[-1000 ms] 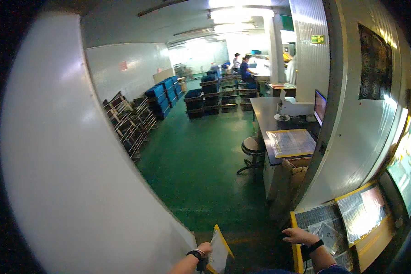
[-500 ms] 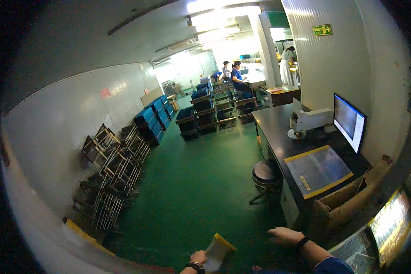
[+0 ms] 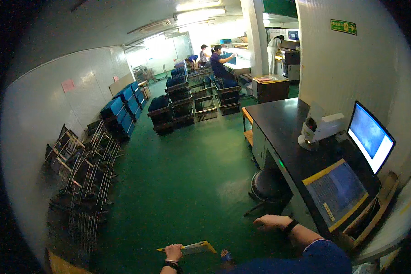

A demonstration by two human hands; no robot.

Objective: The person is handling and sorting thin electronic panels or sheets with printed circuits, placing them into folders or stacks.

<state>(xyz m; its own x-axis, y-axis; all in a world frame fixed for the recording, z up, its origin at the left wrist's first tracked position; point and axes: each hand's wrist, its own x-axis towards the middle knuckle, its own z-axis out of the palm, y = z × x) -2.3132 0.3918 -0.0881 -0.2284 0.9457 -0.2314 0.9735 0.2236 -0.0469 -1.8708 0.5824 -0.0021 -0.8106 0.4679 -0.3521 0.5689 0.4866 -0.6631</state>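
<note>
My left hand (image 3: 172,252), low in the picture, is closed on the edge of a thin, pale sheet with yellow borders (image 3: 197,248). The sheet is held tilted and seen nearly edge-on over the green floor. To its right my right hand (image 3: 273,222) is in the air with nothing in it, fingers reaching left and loosely bent. It is nearest to a round black stool (image 3: 270,185) beside the desk. A larger translucent sheet with yellow borders (image 3: 335,194) lies on the dark desk top (image 3: 278,114).
A white instrument (image 3: 322,130) and a lit monitor (image 3: 371,137) stand on the desk. Metal racks (image 3: 84,169) lean along the left wall, with blue bins (image 3: 118,109) beyond. Loaded racks (image 3: 182,102) stand ahead on the green floor (image 3: 178,182). Several people work at the back.
The view has shifted closer to the desk and stool. My left hand has moved left with the sheet, which now tilts nearly edge-on. My right hand has come slightly up and left.
</note>
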